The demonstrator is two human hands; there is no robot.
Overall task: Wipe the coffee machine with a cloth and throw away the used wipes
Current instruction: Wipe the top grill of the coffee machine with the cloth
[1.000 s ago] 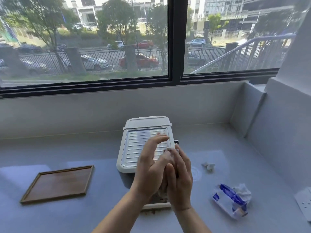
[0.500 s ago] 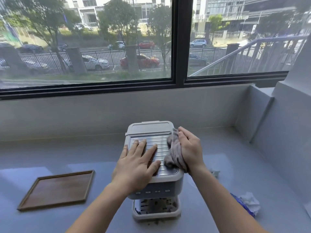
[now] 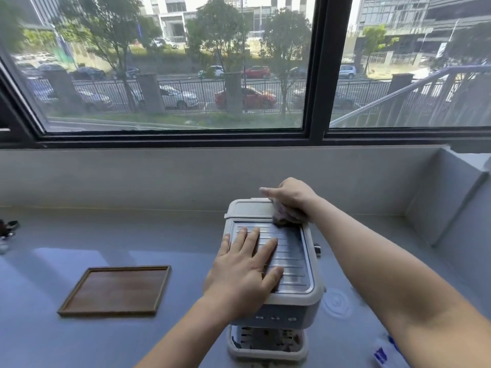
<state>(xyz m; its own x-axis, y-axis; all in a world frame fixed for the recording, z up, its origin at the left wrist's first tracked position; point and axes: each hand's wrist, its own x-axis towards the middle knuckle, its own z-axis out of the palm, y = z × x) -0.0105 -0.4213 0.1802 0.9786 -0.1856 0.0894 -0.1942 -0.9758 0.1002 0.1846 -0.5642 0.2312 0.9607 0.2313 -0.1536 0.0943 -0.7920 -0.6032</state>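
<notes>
A white coffee machine [image 3: 292, 251] with a ribbed metal top stands on the pale counter in front of me, its drip tray [image 3: 265, 343] at the bottom. My left hand [image 3: 245, 269] lies flat, fingers spread, on the left part of the ribbed top. My right hand [image 3: 291, 199] presses a greyish cloth [image 3: 279, 215] against the back right of the machine's top, near the white lid. Most of the cloth is hidden under that hand.
A brown wooden tray [image 3: 117, 289] lies on the counter [image 3: 79, 235] to the left. A blue and white wipes packet [image 3: 385, 353] shows at the bottom right, partly behind my arm. A dark object [image 3: 8, 229] sits at the left edge. A wall and window run behind.
My hands came apart from in front of the machine. The left settled flat on the ribbed top; the right slid the cloth from the right side to the back corner.
</notes>
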